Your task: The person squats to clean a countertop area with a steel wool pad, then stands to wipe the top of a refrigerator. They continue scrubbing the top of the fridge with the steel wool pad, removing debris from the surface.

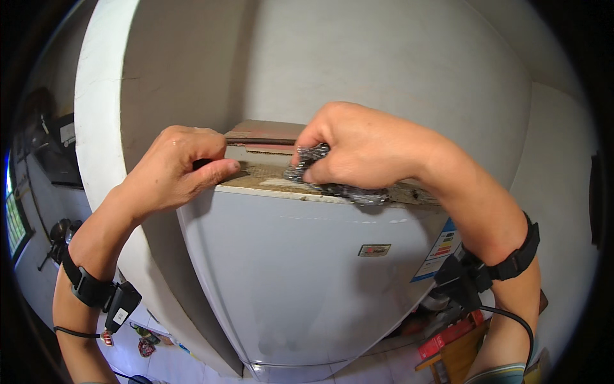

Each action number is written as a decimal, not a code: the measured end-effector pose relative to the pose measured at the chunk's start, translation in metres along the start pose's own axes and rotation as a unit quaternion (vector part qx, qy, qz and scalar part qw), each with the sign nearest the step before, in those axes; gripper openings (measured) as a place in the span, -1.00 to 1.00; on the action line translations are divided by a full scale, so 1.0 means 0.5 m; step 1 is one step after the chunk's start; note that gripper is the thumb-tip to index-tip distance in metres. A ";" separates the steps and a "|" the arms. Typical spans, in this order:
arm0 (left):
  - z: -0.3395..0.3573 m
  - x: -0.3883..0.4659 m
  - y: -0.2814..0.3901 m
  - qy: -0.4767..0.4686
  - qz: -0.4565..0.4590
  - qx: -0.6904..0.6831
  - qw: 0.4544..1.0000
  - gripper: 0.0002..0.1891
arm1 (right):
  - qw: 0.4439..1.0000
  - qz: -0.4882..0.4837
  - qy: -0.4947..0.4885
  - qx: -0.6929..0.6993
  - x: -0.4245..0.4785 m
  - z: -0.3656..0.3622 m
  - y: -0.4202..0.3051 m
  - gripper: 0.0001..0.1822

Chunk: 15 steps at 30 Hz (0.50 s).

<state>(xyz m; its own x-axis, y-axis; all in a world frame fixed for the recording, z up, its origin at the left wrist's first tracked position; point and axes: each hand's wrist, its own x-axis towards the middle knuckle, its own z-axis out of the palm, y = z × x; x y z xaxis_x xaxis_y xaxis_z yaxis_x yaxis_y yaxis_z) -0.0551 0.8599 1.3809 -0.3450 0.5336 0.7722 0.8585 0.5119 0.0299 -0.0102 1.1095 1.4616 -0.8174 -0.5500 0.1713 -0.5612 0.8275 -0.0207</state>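
Observation:
A refrigerator with a pale grey door (pixel 297 269) stands before me, its top edge stained brown. My right hand (pixel 364 149) pinches a silvery mesh scouring pad (pixel 307 163) against that dirty top, and part of the shiny mesh hangs over the front edge. At the top's left corner rests my left hand (pixel 192 165), fingers curled and thumb along the edge; whether it grips anything is hidden. A thin dark rod or cable (pixel 261 141) runs from beside the left fingers towards the right hand. Behind it lies a piece of cardboard (pixel 268 128).
A wall edge (pixel 98 96) rises close at the left, with a plain wall behind the refrigerator. Pans (pixel 60 230) hang at the far left. Lower right, a red box (pixel 443 338) sits on a wooden piece of furniture (pixel 460 353). Both forearms carry strapped devices with cables.

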 end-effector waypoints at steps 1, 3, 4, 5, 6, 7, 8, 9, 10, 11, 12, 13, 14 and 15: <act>-0.002 -0.002 -0.001 0.001 -0.001 -0.001 1.000 -0.56 | 0.999 0.004 -0.003 -0.032 -0.012 -0.008 0.008 -0.70; -0.001 -0.002 -0.001 0.001 -0.004 -0.007 1.000 -0.56 | 0.999 -0.009 -0.008 -0.039 -0.042 -0.022 0.049 -0.73; -0.004 -0.004 0.000 -0.001 -0.009 -0.008 1.000 -0.56 | 0.999 0.011 -0.013 -0.030 -0.057 -0.027 0.061 -0.73; -0.006 -0.005 0.000 -0.003 -0.015 -0.009 1.000 -0.56 | 0.999 0.031 -0.017 -0.021 -0.072 -0.032 0.067 -0.73; -0.005 -0.007 -0.002 0.001 -0.012 -0.009 1.000 -0.56 | 0.998 0.051 -0.022 -0.012 -0.082 -0.036 0.066 -0.73; -0.003 -0.008 -0.004 0.005 -0.010 -0.008 1.000 -0.56 | 0.995 0.084 -0.039 -0.023 -0.088 -0.046 0.057 -0.74; -0.003 -0.009 -0.006 0.008 -0.008 -0.007 1.000 -0.56 | 0.993 0.100 -0.057 -0.037 -0.091 -0.053 0.056 -0.73; -0.002 -0.008 -0.004 0.008 -0.014 -0.009 1.000 -0.56 | 0.989 0.120 -0.074 -0.054 -0.097 -0.064 0.055 -0.71; -0.003 -0.006 -0.003 0.006 -0.019 -0.010 1.000 -0.56 | 0.984 0.139 -0.091 -0.071 -0.099 -0.073 0.055 -0.70; -0.002 -0.005 -0.002 0.005 -0.026 -0.012 1.000 -0.56 | 0.988 0.108 -0.074 -0.086 -0.095 -0.074 0.061 -0.71; -0.004 -0.006 -0.001 0.008 -0.020 -0.007 1.000 -0.57 | 0.994 0.074 -0.034 -0.069 -0.087 -0.067 0.058 -0.71; 0.000 0.000 0.000 0.013 -0.009 -0.006 1.000 -0.57 | 0.997 0.046 0.007 -0.055 -0.075 -0.060 0.048 -0.71; 0.004 0.005 0.001 0.018 0.002 -0.006 1.000 -0.57 | 0.998 0.019 0.049 -0.042 -0.062 -0.052 0.038 -0.71; 0.002 0.010 0.005 0.023 0.005 -0.010 1.000 -0.57 | 0.999 -0.005 0.048 -0.015 -0.052 -0.038 0.028 -0.71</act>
<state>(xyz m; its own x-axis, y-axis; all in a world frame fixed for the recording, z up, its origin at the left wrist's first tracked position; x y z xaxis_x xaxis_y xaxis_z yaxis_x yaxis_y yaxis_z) -0.0548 0.8644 1.3843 -0.3190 0.5068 0.8009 0.8694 0.4930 0.0343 0.0058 1.1377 1.4753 -0.7951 -0.5459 0.2642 -0.5637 0.8259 0.0100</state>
